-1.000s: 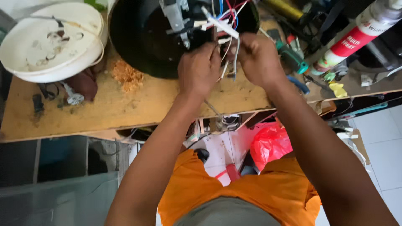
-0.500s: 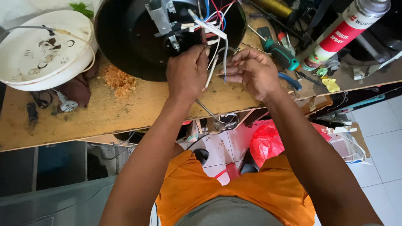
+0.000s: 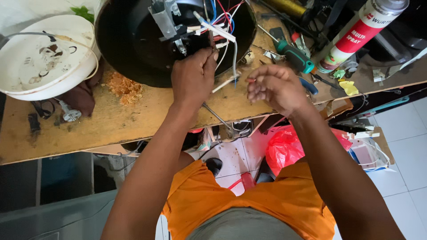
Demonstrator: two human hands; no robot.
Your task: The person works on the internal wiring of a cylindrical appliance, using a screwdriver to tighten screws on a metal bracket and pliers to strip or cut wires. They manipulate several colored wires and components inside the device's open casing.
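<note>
Worn and stained, the wooden workbench (image 3: 133, 120) runs across the head view, with white floor tiles below its edge. On it sits a black round appliance housing (image 3: 129, 49), open side up, a metal bracket and a bundle of red, blue and white wires (image 3: 222, 26) inside. The left hand (image 3: 193, 78) reaches over the housing's near rim, fingers curled tight around a small dark part among the wires — exactly what it grips cannot be told. The right hand (image 3: 273, 89) hovers just beside it over the bench edge, fingertips pinched together on a thin red-tipped wire end. A white round lid (image 3: 42, 58) lies to the left, a green-handled screwdriver (image 3: 291, 53) and a spray can (image 3: 360, 35) to the right — both well apart from the hands.
</note>
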